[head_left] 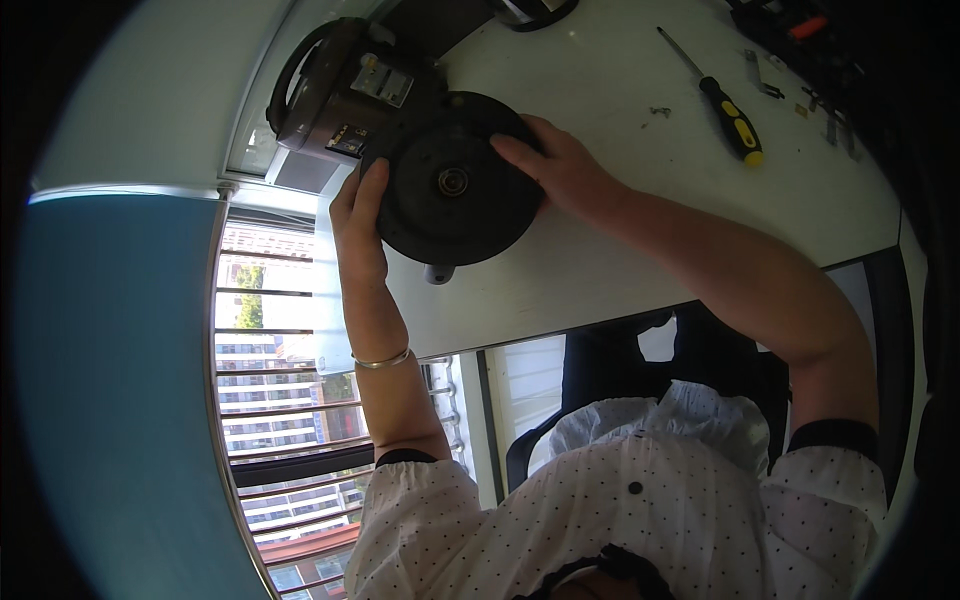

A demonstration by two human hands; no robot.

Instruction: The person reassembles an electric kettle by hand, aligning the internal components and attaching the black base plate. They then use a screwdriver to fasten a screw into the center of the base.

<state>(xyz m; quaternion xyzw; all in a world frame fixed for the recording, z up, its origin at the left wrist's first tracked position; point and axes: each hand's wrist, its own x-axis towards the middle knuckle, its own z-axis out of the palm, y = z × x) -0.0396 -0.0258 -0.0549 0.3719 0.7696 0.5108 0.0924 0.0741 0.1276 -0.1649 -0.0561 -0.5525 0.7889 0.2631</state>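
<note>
Nearest, at 6 o'clock: a white dotted blouse (640, 510), with both forearms coming up from it; the left wrist wears a thin metal bangle (381, 360). The white table (620, 250) has its near edge running from 8 to 3 o'clock, and the round black base (452, 180) of an overturned appliance sits close to that edge, its small grey foot (438, 273) just inside it. Bare tabletop lies open right of the base, toward 2 o'clock. Left hand (358, 215) grips the base rim at its 9 o'clock side, fingers curled narrow onto the edge. Right hand (558, 165) lies on the rim at its 3 o'clock side, fingers fairly flat and close together, pressing the disc face; a metal hub (452, 181) lies between the two hands. Beyond, at 11 o'clock, is the grey appliance body (335, 95) with a curved black handle; a white rectangular label (383, 80) and a smaller dark one (347, 138) sit on its side. At 1 o'clock a screwdriver with black-and-yellow handle (732, 120) lies well apart from the right hand, small metal bits (660, 111) beside it. Barred window (275, 400) at 8 o'clock.
</note>
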